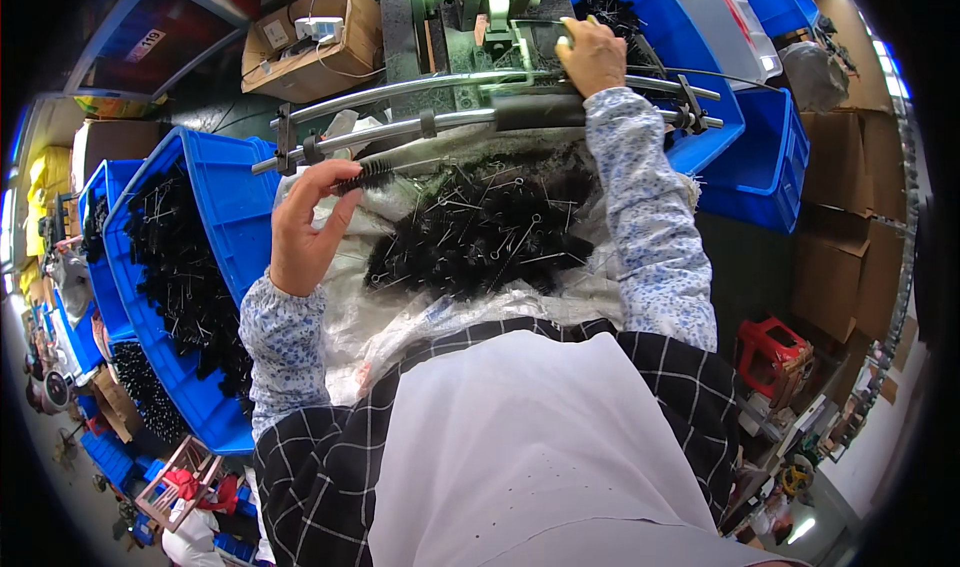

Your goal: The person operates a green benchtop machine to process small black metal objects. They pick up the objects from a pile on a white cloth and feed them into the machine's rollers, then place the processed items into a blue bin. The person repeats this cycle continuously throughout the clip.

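My left hand (305, 222) pinches the black bristles of a small twisted-wire brush (374, 176), its thin wire pointing right. My right hand (594, 59) reaches up to the machine (455, 42), fingers curled beside a bent metal rod (522, 57); what they grip, if anything, is hidden. Two steel bars (400, 127) cross in front of the machine, with a blurred dark roller-like part (540, 114) below my right hand. Between my forearms, a heap of black wire brushes with looped ends (485, 227) lies on a white sheet (370, 317).
At the left, a blue bin (225, 197) holds many black brushes. Another blue bin (690, 27) with brushes stands beyond my right hand. An open cardboard box (315, 62) sits left of the machine. A red stool (770, 357) stands at the right.
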`<state>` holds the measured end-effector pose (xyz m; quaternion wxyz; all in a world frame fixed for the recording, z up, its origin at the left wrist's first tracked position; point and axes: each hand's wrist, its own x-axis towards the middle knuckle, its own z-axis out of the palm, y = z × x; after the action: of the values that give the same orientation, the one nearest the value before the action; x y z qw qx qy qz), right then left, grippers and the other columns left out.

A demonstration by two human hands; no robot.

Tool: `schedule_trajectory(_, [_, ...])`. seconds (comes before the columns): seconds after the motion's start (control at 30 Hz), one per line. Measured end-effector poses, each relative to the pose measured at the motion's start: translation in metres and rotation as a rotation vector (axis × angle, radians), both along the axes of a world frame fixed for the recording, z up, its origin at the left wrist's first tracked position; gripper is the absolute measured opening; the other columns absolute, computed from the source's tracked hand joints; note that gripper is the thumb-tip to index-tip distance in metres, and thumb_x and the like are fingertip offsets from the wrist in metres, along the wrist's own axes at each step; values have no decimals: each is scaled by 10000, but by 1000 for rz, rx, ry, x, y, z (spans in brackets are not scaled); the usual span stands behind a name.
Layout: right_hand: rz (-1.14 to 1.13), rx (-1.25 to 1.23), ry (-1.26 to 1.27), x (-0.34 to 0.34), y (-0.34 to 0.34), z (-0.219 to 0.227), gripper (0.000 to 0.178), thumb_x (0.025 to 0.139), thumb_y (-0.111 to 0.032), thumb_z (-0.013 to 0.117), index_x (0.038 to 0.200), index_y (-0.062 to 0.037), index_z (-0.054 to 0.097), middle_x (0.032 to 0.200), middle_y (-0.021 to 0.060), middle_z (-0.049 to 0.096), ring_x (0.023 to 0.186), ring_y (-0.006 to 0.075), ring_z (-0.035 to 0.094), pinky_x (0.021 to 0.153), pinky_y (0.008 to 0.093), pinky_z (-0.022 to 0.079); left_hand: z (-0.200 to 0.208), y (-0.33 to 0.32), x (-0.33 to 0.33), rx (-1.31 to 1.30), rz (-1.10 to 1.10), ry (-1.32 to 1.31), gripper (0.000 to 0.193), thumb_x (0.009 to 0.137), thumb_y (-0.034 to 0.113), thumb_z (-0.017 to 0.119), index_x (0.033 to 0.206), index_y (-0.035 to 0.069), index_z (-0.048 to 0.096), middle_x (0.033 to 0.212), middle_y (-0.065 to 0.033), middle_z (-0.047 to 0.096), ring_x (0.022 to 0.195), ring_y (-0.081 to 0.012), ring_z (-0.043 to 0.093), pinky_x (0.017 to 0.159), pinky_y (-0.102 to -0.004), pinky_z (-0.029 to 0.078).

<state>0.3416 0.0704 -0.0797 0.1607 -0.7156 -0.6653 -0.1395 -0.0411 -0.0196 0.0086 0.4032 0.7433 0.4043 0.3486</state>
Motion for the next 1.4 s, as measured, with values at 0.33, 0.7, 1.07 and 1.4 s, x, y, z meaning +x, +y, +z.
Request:
schedule_trajectory(0.33, [45, -346, 138, 70, 20, 30, 259, 836, -193, 492, 1055, -205, 631, 1007, 108, 623, 937, 310, 589, 821, 406, 467, -4, 10, 23, -91, -145, -65, 240, 810, -31, 612, 1036, 5, 540, 1092, -98, 574, 974, -146, 565, 861, -270, 454])
schedule_trajectory(0.7, [494, -588, 704, -94, -98, 92, 293, 867, -285, 533, 1107, -122, 573, 917, 148, 642, 837, 331, 615, 736, 409, 484, -14, 7, 103, 28, -8, -231, 183, 780, -32, 609, 955, 6, 575, 944, -85, 613, 827, -171, 627, 735, -265, 492])
schedule_trajectory(1.07, [37, -26, -48, -12, -10, 19, 214, 837, -131, 507, 1001, -136, 645, 819, 78, 630, 796, 225, 615, 691, 354, 496, -32, -37, 4, -354, -357, 552, 339, 801, 172, 632, 1081, 25, 510, 927, -118, 558, 784, -244, 594, 720, -343, 476])
schedule_trajectory(1.4, [78, -82, 7, -10, 6, 10, 249, 814, -142, 546, 1048, -169, 628, 865, 70, 636, 839, 246, 610, 767, 375, 478, -19, -44, -13, -410, -381, 517, 211, 750, 64, 601, 954, 35, 554, 904, -121, 545, 732, -241, 589, 680, -324, 475])
